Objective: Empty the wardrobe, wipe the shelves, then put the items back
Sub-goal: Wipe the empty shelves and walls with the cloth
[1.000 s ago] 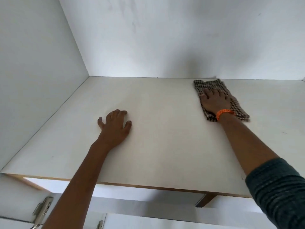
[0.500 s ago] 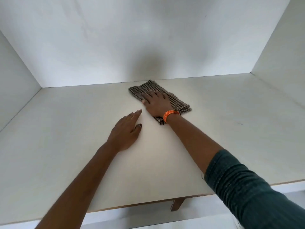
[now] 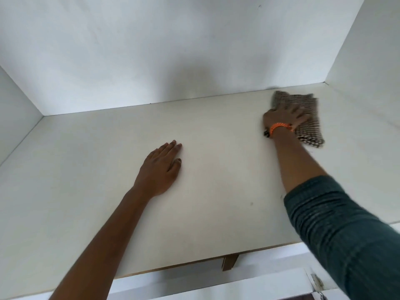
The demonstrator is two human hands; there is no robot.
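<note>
A white wardrobe shelf (image 3: 216, 191) fills the view, bare of items. A checked brown-and-white cloth (image 3: 307, 131) lies flat on it near the back right corner. My right hand (image 3: 283, 118), with an orange band at the wrist, presses down on the cloth with spread fingers. My left hand (image 3: 161, 167) rests flat on the bare shelf near the middle, fingers straight and together, holding nothing.
The white back wall (image 3: 173, 50) and right side wall (image 3: 368, 50) close in the shelf; the left side wall (image 3: 13, 109) stands at the far left. A wooden support (image 3: 229, 262) shows under the front edge. A metal hinge (image 3: 317, 284) sits at the lower right.
My right hand has slid the cloth from the middle of the shelf's back to the back right corner. My left hand stayed flat on the shelf.
</note>
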